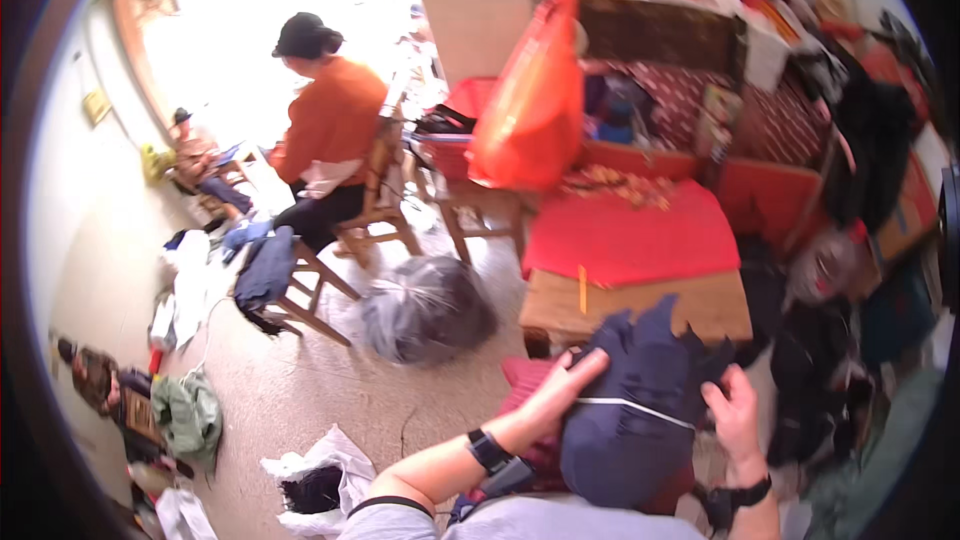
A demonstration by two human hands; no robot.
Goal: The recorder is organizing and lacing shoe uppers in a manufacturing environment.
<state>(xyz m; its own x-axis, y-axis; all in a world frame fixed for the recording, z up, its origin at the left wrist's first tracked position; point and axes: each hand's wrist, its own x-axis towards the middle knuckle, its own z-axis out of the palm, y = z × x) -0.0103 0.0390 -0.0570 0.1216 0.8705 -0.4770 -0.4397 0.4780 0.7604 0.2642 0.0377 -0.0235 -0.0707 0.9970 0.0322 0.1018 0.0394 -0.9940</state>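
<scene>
A stack of dark navy cut fabric pieces (pixel 630 450) lies in front of me, with a thin white band across its middle. Its upper edge is ragged, with pointed tips fanning out toward the wooden table. My left hand (pixel 565 390) is closed on the left edge of the stack, thumb on top. At the stack's upper right, my right hand (pixel 738 415) has its fingers bent in a pinch on a dark corner of the fabric. Just what lies between those fingertips is partly hidden.
A wooden table with a red cloth (pixel 630 240) stands ahead, an orange strip on its edge. An orange bag (pixel 535 100) hangs beyond. A stuffed dark plastic bag (pixel 428 310), a stool (pixel 310 280) and a white sack (pixel 320 480) are left. A person in orange (pixel 335 120) sits beyond.
</scene>
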